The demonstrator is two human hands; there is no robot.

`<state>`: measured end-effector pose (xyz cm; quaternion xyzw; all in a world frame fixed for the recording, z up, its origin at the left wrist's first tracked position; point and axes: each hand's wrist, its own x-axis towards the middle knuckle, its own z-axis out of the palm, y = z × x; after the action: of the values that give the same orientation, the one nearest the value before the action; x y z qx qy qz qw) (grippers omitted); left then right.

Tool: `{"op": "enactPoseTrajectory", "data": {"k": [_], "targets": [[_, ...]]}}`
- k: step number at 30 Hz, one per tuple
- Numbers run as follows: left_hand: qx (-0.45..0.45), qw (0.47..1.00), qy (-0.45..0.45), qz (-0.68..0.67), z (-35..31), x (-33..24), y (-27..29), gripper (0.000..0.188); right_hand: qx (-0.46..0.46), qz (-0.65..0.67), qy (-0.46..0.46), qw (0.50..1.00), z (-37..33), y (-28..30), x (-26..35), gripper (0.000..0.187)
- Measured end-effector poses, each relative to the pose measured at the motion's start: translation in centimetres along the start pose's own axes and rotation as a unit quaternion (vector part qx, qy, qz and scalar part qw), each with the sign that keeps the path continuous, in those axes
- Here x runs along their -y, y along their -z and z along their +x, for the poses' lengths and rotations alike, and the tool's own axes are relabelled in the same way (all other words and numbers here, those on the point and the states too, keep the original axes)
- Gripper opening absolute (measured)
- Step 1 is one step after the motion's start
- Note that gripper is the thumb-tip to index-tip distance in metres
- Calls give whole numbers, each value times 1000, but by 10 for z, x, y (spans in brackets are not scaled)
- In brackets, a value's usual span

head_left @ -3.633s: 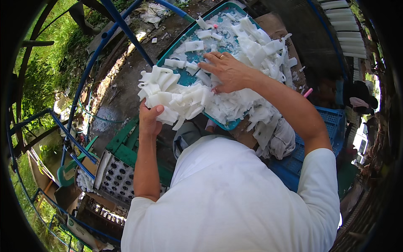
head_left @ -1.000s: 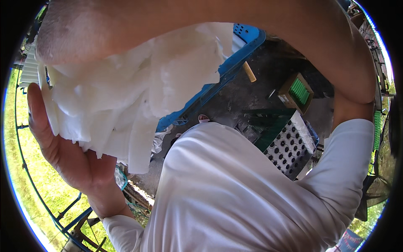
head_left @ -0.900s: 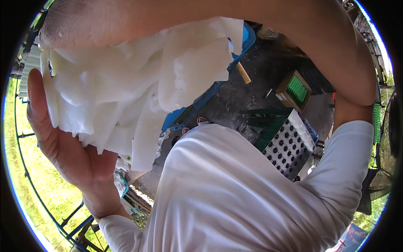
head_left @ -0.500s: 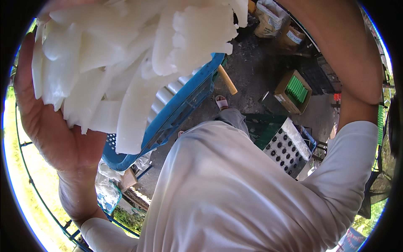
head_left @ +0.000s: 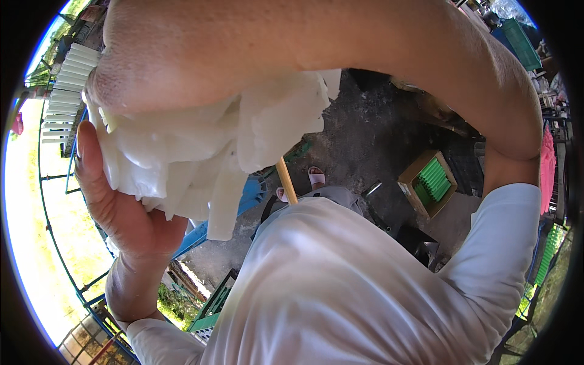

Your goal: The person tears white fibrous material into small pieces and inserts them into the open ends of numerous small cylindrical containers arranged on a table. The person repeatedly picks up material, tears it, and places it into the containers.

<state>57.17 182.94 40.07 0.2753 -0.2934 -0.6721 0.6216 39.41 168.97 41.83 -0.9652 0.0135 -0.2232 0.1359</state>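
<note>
A stack of thick, ragged white pieces that look like wax slabs (head_left: 182, 158) is held up close in front of me. My left hand (head_left: 125, 210) cups its left and near side, the thumb pointing up along the edge and the other fingers hidden beneath. My right forearm crosses over the top of the stack from the right. The right hand (head_left: 131, 73) bears against the upper left of the slabs, with its fingers out of sight. Part of a blue plastic crate (head_left: 249, 194) shows below the stack, beside a wooden stick (head_left: 286, 181).
On the dark floor to the right stands a cardboard box (head_left: 420, 204) with green ridged pieces inside. White candle-like sticks (head_left: 70, 91) lie in a row at the far left. A blue metal railing (head_left: 58, 243) runs along the left; a green crate (head_left: 210, 310) is low left.
The stack has moved away from the blue crate as my body turned. My right forearm has swung left across the top of the slabs. The perforated white-topped box has left view.
</note>
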Motion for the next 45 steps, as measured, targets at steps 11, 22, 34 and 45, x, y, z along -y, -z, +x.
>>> {"op": "enactPoseTrajectory", "data": {"k": [11,22,34,45], "targets": [[-145,989,-17,29,0,61,-28,76,-39,27,-15,999,-32,36,-29,26],[-250,968,-1,36,39,176,-70,95,-78,189,-81,975,-115,26,-84,40],[-273,960,39,-50,123,207,-124,89,-70,195,-150,967,-181,63,-137,55],[-287,957,5,-25,163,254,-132,77,4,203,-167,965,-208,88,-185,50]]}}
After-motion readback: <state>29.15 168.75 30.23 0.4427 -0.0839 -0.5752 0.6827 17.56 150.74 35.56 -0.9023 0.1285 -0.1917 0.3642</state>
